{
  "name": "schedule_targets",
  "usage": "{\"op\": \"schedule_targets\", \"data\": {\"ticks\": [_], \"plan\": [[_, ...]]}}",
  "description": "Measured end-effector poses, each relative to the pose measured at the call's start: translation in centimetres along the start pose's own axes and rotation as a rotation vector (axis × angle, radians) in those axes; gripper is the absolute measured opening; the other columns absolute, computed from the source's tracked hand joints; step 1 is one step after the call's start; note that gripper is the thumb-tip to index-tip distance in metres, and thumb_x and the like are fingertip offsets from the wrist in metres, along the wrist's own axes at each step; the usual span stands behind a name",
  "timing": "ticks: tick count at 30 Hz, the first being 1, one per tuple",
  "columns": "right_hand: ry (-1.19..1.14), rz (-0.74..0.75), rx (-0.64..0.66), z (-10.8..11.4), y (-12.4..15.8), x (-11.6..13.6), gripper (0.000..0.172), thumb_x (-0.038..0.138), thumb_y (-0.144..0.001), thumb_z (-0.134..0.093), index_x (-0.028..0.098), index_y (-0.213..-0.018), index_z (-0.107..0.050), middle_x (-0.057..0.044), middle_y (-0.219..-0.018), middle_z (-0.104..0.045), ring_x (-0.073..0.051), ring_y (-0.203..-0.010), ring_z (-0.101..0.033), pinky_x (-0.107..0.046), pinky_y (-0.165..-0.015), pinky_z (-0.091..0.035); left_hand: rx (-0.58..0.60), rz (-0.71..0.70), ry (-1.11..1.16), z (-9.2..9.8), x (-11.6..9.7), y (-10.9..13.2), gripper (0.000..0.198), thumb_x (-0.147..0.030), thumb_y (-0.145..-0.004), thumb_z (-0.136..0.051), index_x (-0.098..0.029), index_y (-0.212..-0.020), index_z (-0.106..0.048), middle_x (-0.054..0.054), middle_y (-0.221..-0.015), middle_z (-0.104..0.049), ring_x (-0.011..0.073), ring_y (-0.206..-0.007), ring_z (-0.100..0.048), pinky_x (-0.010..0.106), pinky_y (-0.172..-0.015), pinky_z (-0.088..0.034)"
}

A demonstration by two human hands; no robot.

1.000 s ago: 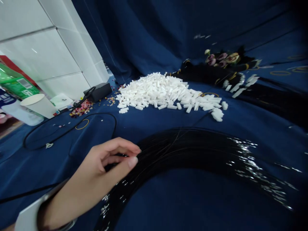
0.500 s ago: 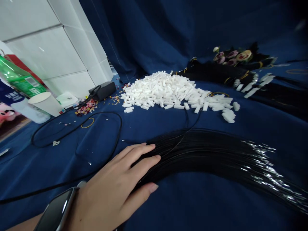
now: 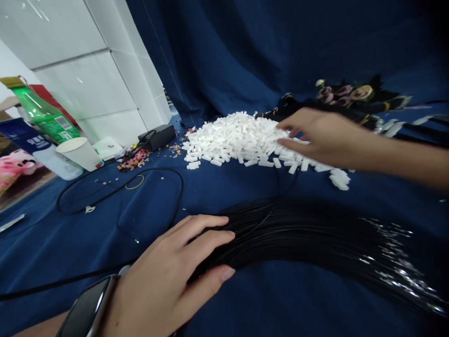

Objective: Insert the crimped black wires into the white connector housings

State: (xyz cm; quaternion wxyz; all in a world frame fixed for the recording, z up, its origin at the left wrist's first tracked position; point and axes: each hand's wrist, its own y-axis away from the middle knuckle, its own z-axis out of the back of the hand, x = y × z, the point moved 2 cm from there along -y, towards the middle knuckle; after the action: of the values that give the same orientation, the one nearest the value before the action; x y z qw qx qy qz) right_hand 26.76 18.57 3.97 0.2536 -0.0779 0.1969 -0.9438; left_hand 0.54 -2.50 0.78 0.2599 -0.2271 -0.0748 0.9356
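My left hand (image 3: pixel 175 271), with a smartwatch (image 3: pixel 87 306) on its wrist, lies flat with fingers stretched out on the near end of a thick bundle of thin black strands (image 3: pixel 308 234) that curves across the blue cloth. Shiny silver tips (image 3: pixel 396 271) show at the bundle's right end. My right hand (image 3: pixel 315 135) reaches in from the right over a heap of small white blocks (image 3: pixel 242 138), fingers spread and touching the heap's right side. It holds nothing that I can see.
A black cable (image 3: pixel 122 192) loops over the blue cloth (image 3: pixel 280 299) at left, beside a yellow ring (image 3: pixel 135 182). Further left stand a paper cup (image 3: pixel 79 152), a green bottle (image 3: pixel 42 112) and a black box (image 3: pixel 157 135). Artificial flowers (image 3: pixel 351 91) lie at the back right.
My left hand went from pinching the strands to lying flat on them. My right hand has come into view and reached over the white blocks. The view shifted slightly.
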Motion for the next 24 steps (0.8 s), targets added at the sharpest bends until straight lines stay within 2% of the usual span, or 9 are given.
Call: {"op": "schedule_targets", "data": {"ticks": [3, 5, 7, 12, 14, 16, 19, 21, 24], "plan": [[0.003, 0.045, 0.162, -3.5, -1.7, 3.6, 0.04, 0.046, -0.097, -0.059, 0.015, -0.123, -0.062, -0.009, -0.123, -0.063, -0.018, -0.111, -0.062, -0.042, -0.099, -0.054, -0.062, 0.078, 0.082, 0.3, 0.4, -0.1, 0.025, -0.02, -0.097, -0.057, -0.021, -0.116, -0.073, 0.006, -0.126, -0.075, 0.021, -0.113, -0.073, 0.037, -0.105, -0.058], [0.002, 0.032, 0.195, -5.3, -2.7, 5.1, 0.04, 0.045, -0.097, -0.06, 0.014, -0.122, -0.062, -0.009, -0.121, -0.064, -0.018, -0.11, -0.062, -0.042, -0.099, -0.055, -0.094, 0.118, 0.132, 0.4, 0.7, -0.3, 0.023, -0.019, -0.096, -0.059, -0.021, -0.113, -0.074, 0.005, -0.121, -0.075, 0.0196, -0.11, -0.074, 0.036, -0.106, -0.057], [-0.024, 0.028, 0.211, -6.1, -3.4, 5.8, 0.038, 0.044, -0.097, -0.059, 0.014, -0.121, -0.062, -0.009, -0.12, -0.064, -0.018, -0.109, -0.062, -0.041, -0.097, -0.055, -0.116, 0.142, 0.163, 0.5, 1.1, -0.5, 0.02, -0.018, -0.095, -0.059, -0.023, -0.108, -0.074, 0.004, -0.12, -0.075, 0.019, -0.109, -0.073, 0.036, -0.106, -0.058], [-0.175, 0.041, 0.203, -4.9, -3.0, 6.2, 0.035, 0.042, -0.097, -0.06, 0.014, -0.118, -0.063, -0.009, -0.121, -0.063, -0.017, -0.11, -0.061, -0.041, -0.098, -0.055, -0.122, 0.186, 0.228, 0.5, 2.0, -0.7, 0.016, -0.019, -0.096, -0.059, -0.024, -0.104, -0.072, 0.003, -0.12, -0.075, 0.0198, -0.11, -0.072, 0.037, -0.101, -0.059], [-0.279, 0.042, 0.178, -4.0, -2.0, 7.1, 0.031, 0.04, -0.096, -0.062, 0.014, -0.113, -0.064, -0.009, -0.12, -0.063, -0.018, -0.112, -0.06, -0.042, -0.1, -0.053, -0.115, 0.232, 0.261, 0.4, 2.2, -0.6, 0.017, -0.02, -0.096, -0.059, -0.025, -0.107, -0.072, 0.003, -0.121, -0.075, 0.0208, -0.113, -0.071, 0.038, -0.099, -0.06], [-0.438, 0.053, 0.181, -3.1, -0.6, 8.7, 0.025, 0.036, -0.095, -0.063, 0.013, -0.105, -0.064, -0.007, -0.111, -0.065, -0.016, -0.105, -0.062, -0.039, -0.097, -0.054, -0.144, 0.303, 0.299, 0.3, 2.4, -0.6, 0.019, -0.024, -0.096, -0.06, -0.026, -0.112, -0.071, 0.004, -0.121, -0.075, 0.0216, -0.113, -0.071, 0.039, -0.097, -0.061], [-0.781, 0.105, 0.308, -2.2, 1.7, 12.0, 0.017, 0.031, -0.093, -0.063, 0.015, -0.097, -0.063, -0.002, -0.092, -0.07, -0.01, -0.085, -0.066, -0.028, -0.083, -0.057, -0.229, 0.388, 0.432, 0.3, 2.7, -0.7, 0.027, -0.027, -0.091, -0.066, -0.025, -0.117, -0.068, 0.003, -0.117, -0.077, 0.0198, -0.109, -0.073, 0.035, -0.094, -0.063], [-0.998, 0.129, 0.412, -1.8, 3.2, 14.0, 0.014, 0.029, -0.092, -0.064, 0.016, -0.096, -0.06, -0.001, -0.088, -0.072, -0.009, -0.083, -0.069, -0.023, -0.077, -0.058, -0.249, 0.398, 0.565, 0.3, 2.7, -0.8, 0.027, -0.024, -0.087, -0.071, -0.024, -0.114, -0.069, 0.002, -0.108, -0.079, 0.0168, -0.101, -0.076, 0.027, -0.088, -0.064], [-1.19, 0.104, 0.475, -1.7, 4.5, 15.7, 0.016, 0.029, -0.091, -0.064, 0.015, -0.092, -0.058, -0.002, -0.087, -0.073, -0.008, -0.084, -0.071, -0.021, -0.076, -0.058, -0.245, 0.398, 0.692, 0.5, 2.7, -1.1, 0.021, -0.02, -0.085, -0.073, -0.024, -0.105, -0.071, -0.002, -0.096, -0.08, 0.0126, -0.087, -0.077, 0.018, -0.077, -0.064]]}}
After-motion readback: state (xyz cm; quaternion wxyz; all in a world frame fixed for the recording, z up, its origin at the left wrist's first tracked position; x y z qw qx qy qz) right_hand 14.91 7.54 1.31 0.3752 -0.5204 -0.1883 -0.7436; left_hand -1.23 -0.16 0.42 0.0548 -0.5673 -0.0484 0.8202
